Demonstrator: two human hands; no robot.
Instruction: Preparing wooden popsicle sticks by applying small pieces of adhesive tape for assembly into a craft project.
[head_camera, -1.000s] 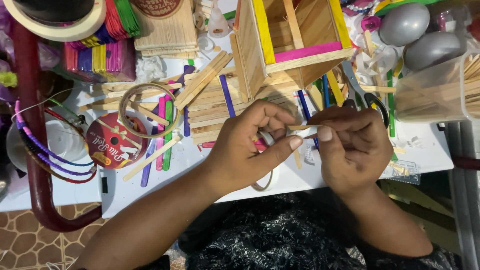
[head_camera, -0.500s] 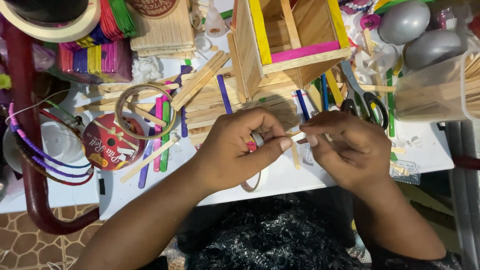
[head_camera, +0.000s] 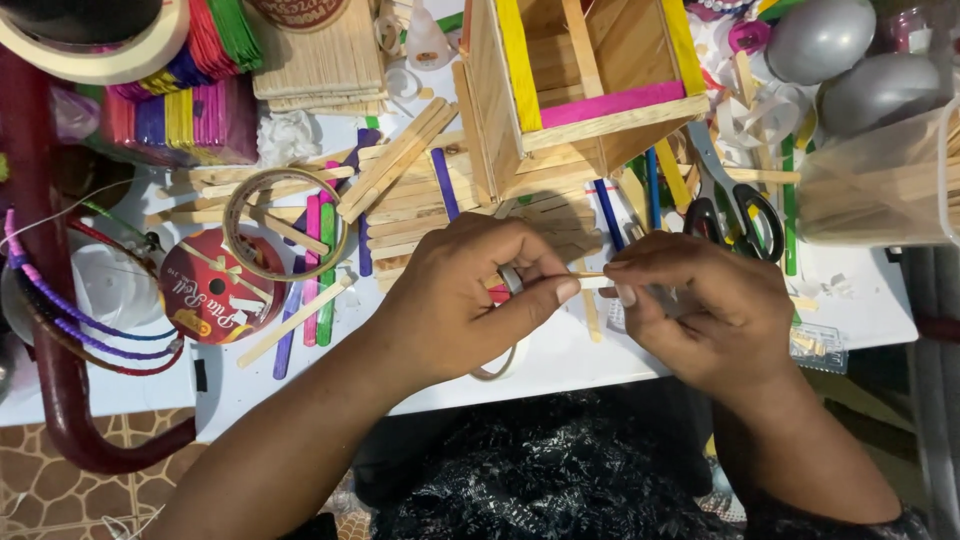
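- Left hand (head_camera: 465, 300): curled, thumb and forefinger pinched on one end of a thin pale wooden stick (head_camera: 592, 280); a small roll, possibly tape, half hidden inside the palm.
- Right hand (head_camera: 700, 310): fingers bent, fingertips (head_camera: 622, 292) pinching the other end of the same stick.
- Wooden stick: held level between both hands, above the near edge of the white tabletop (head_camera: 560, 355), clear of its surface.
- Wooden box (head_camera: 580, 90): open-topped, built of craft sticks, with yellow and pink strips; just beyond the hands.
- Loose craft sticks (head_camera: 400, 190): plain and coloured, scattered flat around the box.
- Scissors (head_camera: 735, 200): black handles, lying right of the box.
- Ribbon spool (head_camera: 215, 295): red, round, left of the left hand.
- Tape ring (head_camera: 285, 225): thin hoop, resting over sticks beside the spool.
- Stacked coloured sticks (head_camera: 175, 120): bundle at far left.
- Clear plastic tub (head_camera: 880, 185): at right edge, plain sticks inside.
- Grey egg shapes (head_camera: 825, 40): two, top right.
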